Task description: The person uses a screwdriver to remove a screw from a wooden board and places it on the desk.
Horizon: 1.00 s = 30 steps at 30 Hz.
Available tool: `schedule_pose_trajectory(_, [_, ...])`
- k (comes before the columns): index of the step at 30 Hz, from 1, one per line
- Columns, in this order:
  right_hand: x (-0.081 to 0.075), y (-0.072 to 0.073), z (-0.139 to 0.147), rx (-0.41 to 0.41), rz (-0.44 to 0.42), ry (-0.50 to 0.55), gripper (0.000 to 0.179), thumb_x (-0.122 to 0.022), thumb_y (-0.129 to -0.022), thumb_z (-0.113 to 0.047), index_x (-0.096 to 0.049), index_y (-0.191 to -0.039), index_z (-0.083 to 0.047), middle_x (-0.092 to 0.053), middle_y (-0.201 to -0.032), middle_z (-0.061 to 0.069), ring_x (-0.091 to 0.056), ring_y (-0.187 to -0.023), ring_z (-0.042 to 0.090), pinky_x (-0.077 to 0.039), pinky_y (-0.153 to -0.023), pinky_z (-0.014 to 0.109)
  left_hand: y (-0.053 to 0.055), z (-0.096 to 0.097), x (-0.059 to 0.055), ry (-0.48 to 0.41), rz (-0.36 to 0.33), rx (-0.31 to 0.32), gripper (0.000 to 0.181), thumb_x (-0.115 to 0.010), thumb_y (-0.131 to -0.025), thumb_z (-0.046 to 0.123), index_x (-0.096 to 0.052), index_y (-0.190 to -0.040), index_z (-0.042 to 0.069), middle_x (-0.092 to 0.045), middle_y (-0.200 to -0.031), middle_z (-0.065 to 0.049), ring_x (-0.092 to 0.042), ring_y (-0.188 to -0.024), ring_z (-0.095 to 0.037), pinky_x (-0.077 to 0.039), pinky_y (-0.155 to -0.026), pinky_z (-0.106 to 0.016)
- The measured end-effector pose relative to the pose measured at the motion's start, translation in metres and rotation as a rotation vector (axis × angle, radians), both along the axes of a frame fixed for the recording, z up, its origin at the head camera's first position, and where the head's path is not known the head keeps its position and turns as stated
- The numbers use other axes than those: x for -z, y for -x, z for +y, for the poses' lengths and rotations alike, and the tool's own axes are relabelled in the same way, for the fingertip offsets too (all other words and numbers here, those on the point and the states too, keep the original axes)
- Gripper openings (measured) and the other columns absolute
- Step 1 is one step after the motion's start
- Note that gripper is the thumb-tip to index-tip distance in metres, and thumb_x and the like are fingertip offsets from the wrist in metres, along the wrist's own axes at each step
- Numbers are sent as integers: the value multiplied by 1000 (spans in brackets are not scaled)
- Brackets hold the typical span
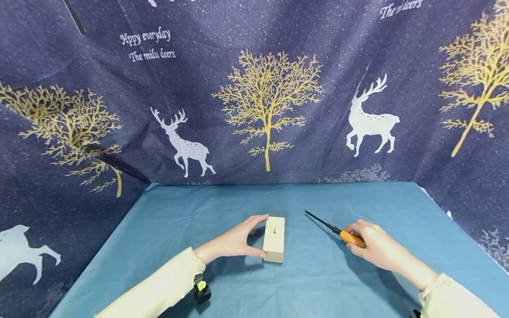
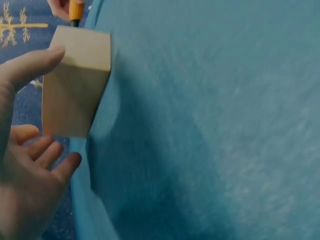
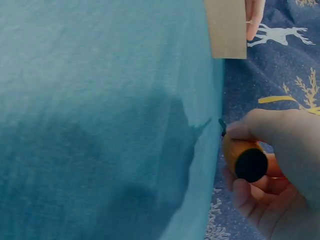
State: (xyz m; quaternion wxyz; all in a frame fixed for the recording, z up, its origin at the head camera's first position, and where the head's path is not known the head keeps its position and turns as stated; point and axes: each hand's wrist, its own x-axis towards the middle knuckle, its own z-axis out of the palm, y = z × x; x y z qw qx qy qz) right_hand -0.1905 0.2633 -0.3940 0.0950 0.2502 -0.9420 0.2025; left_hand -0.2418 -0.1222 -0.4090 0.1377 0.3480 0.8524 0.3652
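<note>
A pale wooden box-shaped block (image 1: 274, 238) lies on the blue cloth, with a small screw-like metal piece (image 1: 275, 230) on its top. My left hand (image 1: 240, 240) is at the block's left side, fingers spread: the thumb (image 2: 42, 65) is right at the near end, the index fingertip at the far corner. The other fingers curve loosely below the block in the left wrist view. My right hand (image 1: 377, 247) grips a screwdriver by its orange handle (image 1: 351, 239). Its dark shaft (image 1: 318, 218) points up and leftward, toward the area right of the block. In the right wrist view, the handle's black end (image 3: 251, 165) faces the camera.
Blue cloth (image 1: 199, 203) covers the table. Behind it and along the sides hangs a dark blue curtain (image 1: 238, 26) printed with deer and yellow trees. A black strap device (image 1: 202, 289) sits at the left wrist.
</note>
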Motion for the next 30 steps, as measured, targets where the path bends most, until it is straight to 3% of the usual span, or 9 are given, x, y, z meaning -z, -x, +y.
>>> schedule_pose_trajectory(4, [-4,0,-2,11,64,42,20,-77,-81,-7,-71,-100,-10,-53,-81,-10,-39,-64,-5,-38,-52,17,7,0,0,2,-22,26,103,-85,-79,29,-20,-158,10,-27,-161,-13,-31,-149,-29,-37,-118,-45])
schedule_pose_trajectory(9, [-8,0,-2,10,104,85,21,-79,-80,-5,-72,-98,-13,-57,-84,-11,-40,-65,-6,-39,-52,17,10,-1,1,11,-7,18,102,-85,-79,29,-24,-157,9,-33,-159,-10,-36,-146,-27,-40,-116,-45])
schedule_pose_trajectory(13, [-10,-1,-1,15,140,113,23,-80,-77,-5,-72,-94,-17,-58,-83,-13,-42,-65,-6,-40,-53,17,8,1,3,-5,-1,0,102,-87,-76,29,-27,-156,8,-38,-154,-9,-41,-143,-25,-42,-115,-45])
schedule_pose_trajectory(24, [-20,-2,-5,68,214,167,27,-82,-75,-7,-73,-99,-17,-65,-89,-7,-45,-66,-5,-42,-51,18,0,3,7,-88,-66,-45,97,-86,-77,25,-30,-154,8,-40,-150,-6,-44,-141,-22,-42,-115,-42])
schedule_pose_trajectory(30, [-27,-2,-7,52,270,191,34,-84,-73,-6,-72,-102,-20,-63,-90,-12,-49,-70,-4,-50,-61,16,-5,6,6,-70,-63,-55,97,-87,-76,29,-32,-153,10,-42,-149,-5,-46,-139,-21,-45,-113,-41])
